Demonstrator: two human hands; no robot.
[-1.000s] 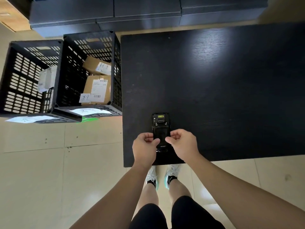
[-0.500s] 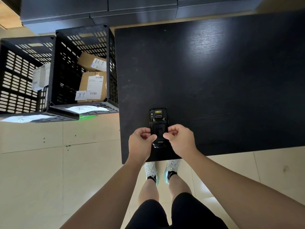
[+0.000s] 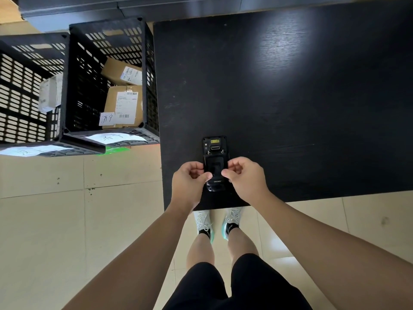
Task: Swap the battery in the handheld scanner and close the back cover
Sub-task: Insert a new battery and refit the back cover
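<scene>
Handheld scanner [image 3: 214, 163] lies back-up on black table [image 3: 290, 97], near its 6 o'clock edge, left of centre. Your left hand [image 3: 188, 183] pinches scanner's 9 o'clock side, fingers curled narrow, thumb tip on back cover [image 3: 215, 170]. Your right hand [image 3: 245, 177] mirrors it at 3 o'clock, thumb and forefinger clamped on that edge. Cover seated or loose: cannot tell. Two black crates [image 3: 73, 86] with labelled cardboard boxes [image 3: 124, 106] at 9 o'clock, on floor just beside table.
</scene>
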